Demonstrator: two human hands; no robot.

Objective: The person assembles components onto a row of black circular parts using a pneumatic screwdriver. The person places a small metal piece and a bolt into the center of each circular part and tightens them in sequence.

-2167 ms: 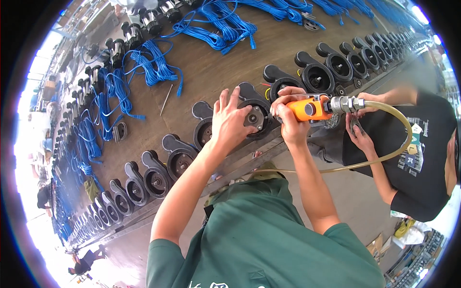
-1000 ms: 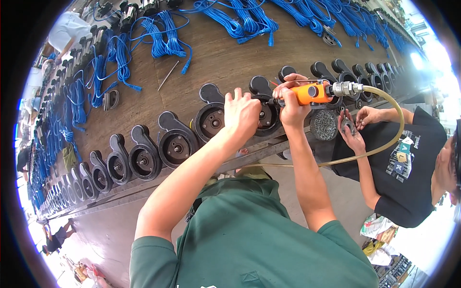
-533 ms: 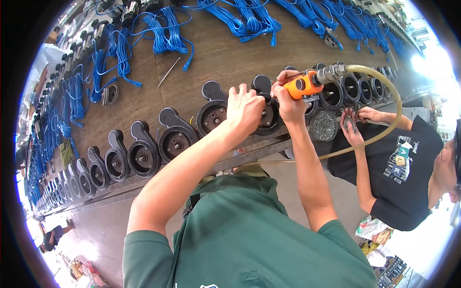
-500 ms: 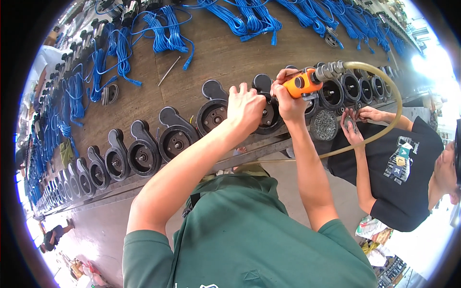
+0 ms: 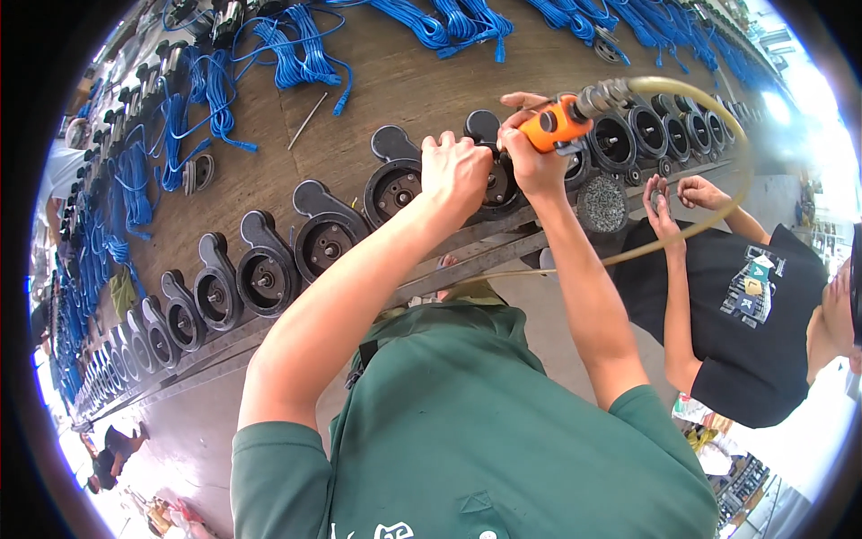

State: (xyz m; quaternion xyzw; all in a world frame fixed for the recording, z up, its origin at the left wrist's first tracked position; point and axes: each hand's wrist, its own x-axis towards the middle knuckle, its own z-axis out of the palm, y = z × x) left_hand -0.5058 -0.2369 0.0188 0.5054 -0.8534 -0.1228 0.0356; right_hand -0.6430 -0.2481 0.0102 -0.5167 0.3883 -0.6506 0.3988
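My right hand (image 5: 533, 165) is closed round an orange pneumatic screwdriver (image 5: 552, 123), with the thumb side up by its body. A metal coupling (image 5: 603, 96) joins the tool to a yellowish air hose (image 5: 744, 135). My left hand (image 5: 456, 176) is curled at the tool's front end, over a round black housing (image 5: 499, 190) with a rounded side lobe (image 5: 482, 126). Its fingertips and whatever they grip are hidden behind the hand. Left of that hand stands another open black housing (image 5: 393, 190), with a metal shaft in its middle.
More black housings (image 5: 268, 278) line the bench's near edge both ways. Coiled blue cables (image 5: 292, 49) lie along the far side, near a thin metal rod (image 5: 308, 120). A tub of small metal parts (image 5: 602, 203) hangs by the edge. At right, a co-worker's hands (image 5: 669, 196) handle a small part.
My view has shifted slightly, so the bench sits a little higher and further left. Both my hands stay at the same housing. The co-worker's hands have drawn back from the bench edge.
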